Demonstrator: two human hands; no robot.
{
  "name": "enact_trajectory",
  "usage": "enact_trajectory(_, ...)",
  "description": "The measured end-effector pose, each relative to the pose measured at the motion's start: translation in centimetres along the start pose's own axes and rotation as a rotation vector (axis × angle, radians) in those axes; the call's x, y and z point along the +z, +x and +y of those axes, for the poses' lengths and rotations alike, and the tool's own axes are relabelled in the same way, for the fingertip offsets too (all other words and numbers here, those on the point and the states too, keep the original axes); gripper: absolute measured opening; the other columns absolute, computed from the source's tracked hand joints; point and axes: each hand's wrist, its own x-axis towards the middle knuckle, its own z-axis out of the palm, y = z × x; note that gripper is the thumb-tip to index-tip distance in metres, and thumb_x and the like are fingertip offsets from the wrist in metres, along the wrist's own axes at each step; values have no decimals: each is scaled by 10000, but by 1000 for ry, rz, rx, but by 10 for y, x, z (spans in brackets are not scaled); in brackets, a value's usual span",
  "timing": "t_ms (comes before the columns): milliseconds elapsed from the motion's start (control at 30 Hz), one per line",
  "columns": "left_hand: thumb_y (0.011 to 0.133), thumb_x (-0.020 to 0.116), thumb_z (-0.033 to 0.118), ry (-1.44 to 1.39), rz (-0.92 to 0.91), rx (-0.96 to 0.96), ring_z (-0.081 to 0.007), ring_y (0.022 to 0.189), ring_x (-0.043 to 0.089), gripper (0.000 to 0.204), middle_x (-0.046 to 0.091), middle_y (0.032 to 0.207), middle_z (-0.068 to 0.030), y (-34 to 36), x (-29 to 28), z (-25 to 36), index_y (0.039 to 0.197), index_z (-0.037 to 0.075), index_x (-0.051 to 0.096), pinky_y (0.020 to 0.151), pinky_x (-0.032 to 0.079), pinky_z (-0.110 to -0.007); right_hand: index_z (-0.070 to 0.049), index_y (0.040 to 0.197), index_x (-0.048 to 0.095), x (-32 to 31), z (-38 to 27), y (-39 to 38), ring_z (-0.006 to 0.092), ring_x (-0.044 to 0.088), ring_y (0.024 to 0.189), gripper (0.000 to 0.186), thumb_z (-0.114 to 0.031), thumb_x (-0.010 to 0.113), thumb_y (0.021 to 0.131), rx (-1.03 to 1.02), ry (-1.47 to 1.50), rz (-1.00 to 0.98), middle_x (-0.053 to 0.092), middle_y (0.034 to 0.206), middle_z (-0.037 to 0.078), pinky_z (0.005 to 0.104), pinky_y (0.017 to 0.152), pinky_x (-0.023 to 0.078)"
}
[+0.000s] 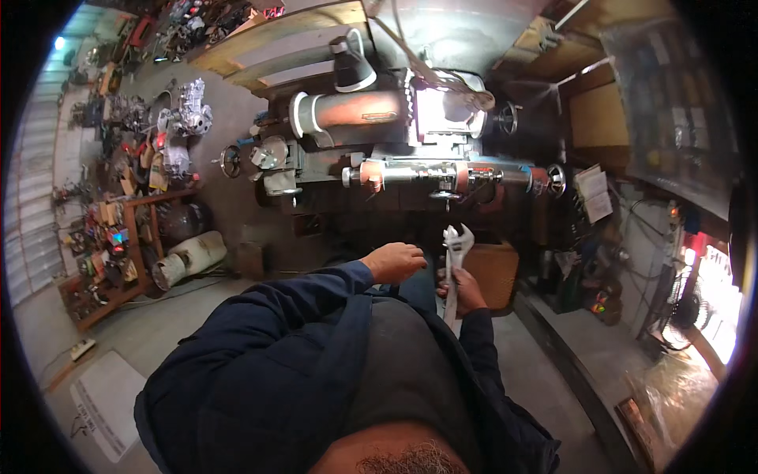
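My right hand grips silver wrenches, including an adjustable one, with their heads raised in front of my body. Just left of them, my left hand is held palm down with its fingers curled; whatever lies under them is hidden. Both hands are below and apart from a large metal machine, which has a horizontal orange-and-steel shaft assembly, a cylindrical housing, a black lamp and handwheels at the side and ends.
A wooden box stands behind my right hand. At left are a rack of parts, a cream cylinder and an engine block. A dark floor rail runs at right, near a fan and an open book.
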Motion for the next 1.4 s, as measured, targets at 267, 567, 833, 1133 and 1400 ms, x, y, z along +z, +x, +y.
enact_trajectory(267, 813, 628, 118, 225, 742, 273, -249, 1068, 586, 337, 611, 1063, -60, -125, -48, -16, 1148, 122, 592, 965, 456, -388, -4, 1239, 495, 224, -1, -25, 268, 690, 835, 375, -311, 410, 1041, 4, -531, -87, 633, 1039, 182, 366, 621, 590)
enact_trajectory(567, 803, 587, -69, -912, 1030, 46, -226, 1017, 661, 515, 663, 1052, -115, -205, -59, 1, 1301, 28, 500, 828, 523, -320, -52, 1232, 538, 325, 26, -2, 101, 526, 644, 274, -212, 446, 1030, -85, -688, -196, 613, 905, 41, 248, 481, 408)
enact_trajectory(833, 802, 663, -9, -92, 1386, -190, -311, 852, 663, 236, 668, 994, -148, -269, -77, -95, 1027, 30, 603, 762, 536, -392, -58, 1202, 518, 360, 29, -17, 60, 372, 553, 226, -180, 454, 1023, -227, -674, -98, 606, 947, 48, 201, 439, 318)
enact_trajectory(1133, 1030, 478, 311, -1277, 1788, 198, -138, 749, 476, 283, 490, 838, -6, -257, -220, -258, 1032, 39, 556, 669, 417, -346, -71, 1105, 526, 284, 26, -35, 79, 427, 536, 174, -198, 470, 1001, -209, -730, 206, 608, 876, 44, 235, 435, 332)
enact_trajectory(1400, 1005, 373, 533, -1659, 1668, 533, -141, 681, 388, 426, 456, 751, 8, -187, -267, -345, 892, 136, 478, 670, 307, -293, -86, 1275, 471, 201, 54, -42, 88, 378, 538, 283, -165, 428, 1007, -39, -506, 438, 555, 887, 56, 240, 433, 307)
